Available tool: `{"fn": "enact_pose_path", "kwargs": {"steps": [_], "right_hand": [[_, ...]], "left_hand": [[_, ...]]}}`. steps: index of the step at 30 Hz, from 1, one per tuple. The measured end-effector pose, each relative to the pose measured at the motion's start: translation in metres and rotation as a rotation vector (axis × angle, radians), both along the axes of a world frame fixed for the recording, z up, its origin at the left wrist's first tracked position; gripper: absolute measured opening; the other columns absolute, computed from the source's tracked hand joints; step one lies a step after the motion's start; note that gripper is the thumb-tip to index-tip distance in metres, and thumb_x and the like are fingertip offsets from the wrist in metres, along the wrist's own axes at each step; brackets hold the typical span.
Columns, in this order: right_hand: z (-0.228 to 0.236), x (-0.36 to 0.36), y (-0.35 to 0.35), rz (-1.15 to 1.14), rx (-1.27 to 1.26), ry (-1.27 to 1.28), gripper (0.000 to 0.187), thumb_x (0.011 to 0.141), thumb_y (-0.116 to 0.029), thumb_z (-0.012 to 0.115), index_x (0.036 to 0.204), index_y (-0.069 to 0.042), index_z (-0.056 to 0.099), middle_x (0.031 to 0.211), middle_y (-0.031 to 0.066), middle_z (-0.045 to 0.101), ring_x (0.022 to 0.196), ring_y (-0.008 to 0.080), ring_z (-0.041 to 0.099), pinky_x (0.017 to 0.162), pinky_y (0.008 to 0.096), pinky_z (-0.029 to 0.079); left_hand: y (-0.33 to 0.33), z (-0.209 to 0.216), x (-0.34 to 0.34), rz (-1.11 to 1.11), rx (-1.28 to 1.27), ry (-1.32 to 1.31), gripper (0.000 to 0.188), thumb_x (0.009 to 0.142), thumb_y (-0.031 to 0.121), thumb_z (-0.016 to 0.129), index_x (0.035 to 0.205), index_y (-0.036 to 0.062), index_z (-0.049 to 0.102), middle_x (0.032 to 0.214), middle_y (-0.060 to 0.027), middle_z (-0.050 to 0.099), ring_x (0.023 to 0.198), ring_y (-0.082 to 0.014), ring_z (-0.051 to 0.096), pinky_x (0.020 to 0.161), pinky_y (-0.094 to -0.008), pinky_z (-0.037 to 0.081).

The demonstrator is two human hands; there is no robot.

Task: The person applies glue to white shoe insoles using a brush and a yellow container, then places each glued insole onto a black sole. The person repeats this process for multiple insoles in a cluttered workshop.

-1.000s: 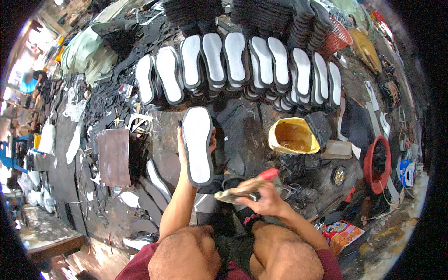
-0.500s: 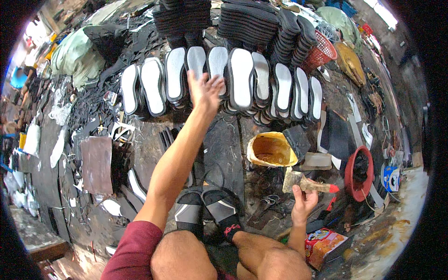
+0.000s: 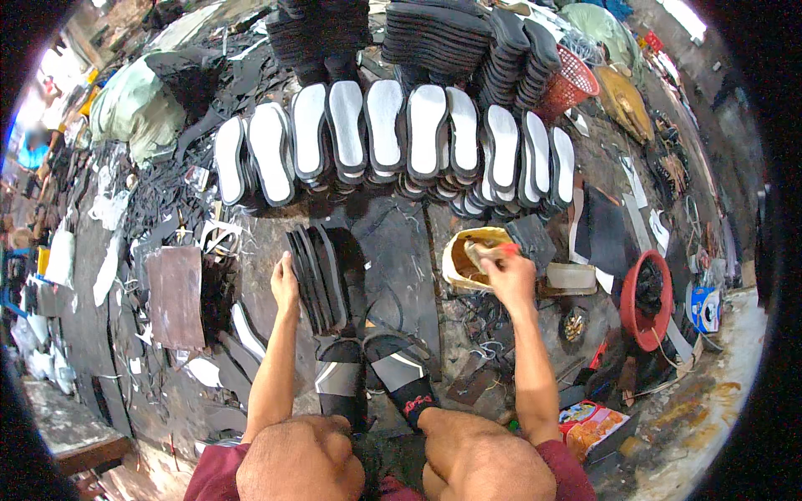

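Observation:
My left hand (image 3: pixel 285 282) is at the left side of several black shoe soles (image 3: pixel 317 280) standing on edge, its fingers stretched along the outermost one. In my right hand (image 3: pixel 511 275) is a glue brush (image 3: pixel 509 250) with a red-tipped handle. Its head reaches into a cut-open yellowish container (image 3: pixel 458 260) with brown residue inside; the bristles are partly hidden. Beyond both hands, white-topped soles (image 3: pixel 385 125) lie in a curved row of piles.
Tall stacks of black soles (image 3: pixel 436 40) rise behind the row, beside a red basket (image 3: pixel 571 82). Brown sheets (image 3: pixel 177 296) lie at left. On the right are a red basin (image 3: pixel 647 301) and a colourful box (image 3: pixel 591 427). Sandalled feet (image 3: pixel 341 376) are between my arms.
My left hand has come back from the row of white-topped soles to the standing black soles. My right hand has moved up and left, bringing the brush into the container.

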State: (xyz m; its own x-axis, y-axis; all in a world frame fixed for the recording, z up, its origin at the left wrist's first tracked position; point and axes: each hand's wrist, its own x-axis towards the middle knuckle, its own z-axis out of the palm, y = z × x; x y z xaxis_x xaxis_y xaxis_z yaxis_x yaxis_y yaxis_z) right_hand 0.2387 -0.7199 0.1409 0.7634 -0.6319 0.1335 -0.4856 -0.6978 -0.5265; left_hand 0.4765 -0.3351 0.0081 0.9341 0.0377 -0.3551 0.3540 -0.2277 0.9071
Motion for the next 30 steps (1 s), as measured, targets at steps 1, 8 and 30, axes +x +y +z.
{"fn": "enact_pose_path", "kwargs": {"steps": [1,8,30], "right_hand": [[0.01,-0.006,0.005,-0.046,0.095,-0.249,0.019,0.086,-0.017,0.076,0.101,-0.004,0.074,0.091,0.0113,0.075,0.084,0.0253,0.071,0.079,0.0393,0.055],[-0.002,-0.094,0.047,-0.235,0.113,-0.303,0.017,0.085,-0.01,0.077,0.098,0.0,0.072,0.092,0.0113,0.073,0.086,0.02,0.069,0.084,0.0353,0.053],[0.117,0.089,0.191,0.875,0.556,-0.471,0.018,0.082,-0.01,0.079,0.097,-0.001,0.073,0.096,0.0125,0.074,0.092,0.0245,0.072,0.087,0.0352,0.054]], "left_hand": [[0.005,0.01,0.004,0.022,-0.007,0.028,0.059,0.097,0.042,0.066,0.136,-0.0021,0.058,0.134,-0.0165,0.062,0.114,-0.0207,0.06,0.1,-0.0324,0.043],[0.011,0.076,0.002,0.276,-0.747,0.056,0.057,0.092,0.049,0.063,0.129,0.0049,0.063,0.123,-0.0115,0.067,0.106,-0.0215,0.066,0.089,-0.0327,0.053],[-0.07,0.181,-0.049,-0.219,-1.206,0.414,0.097,0.082,0.079,0.05,0.147,0.0075,0.042,0.13,-0.0258,0.056,0.104,-0.0389,0.063,0.091,-0.0537,0.053]]}}
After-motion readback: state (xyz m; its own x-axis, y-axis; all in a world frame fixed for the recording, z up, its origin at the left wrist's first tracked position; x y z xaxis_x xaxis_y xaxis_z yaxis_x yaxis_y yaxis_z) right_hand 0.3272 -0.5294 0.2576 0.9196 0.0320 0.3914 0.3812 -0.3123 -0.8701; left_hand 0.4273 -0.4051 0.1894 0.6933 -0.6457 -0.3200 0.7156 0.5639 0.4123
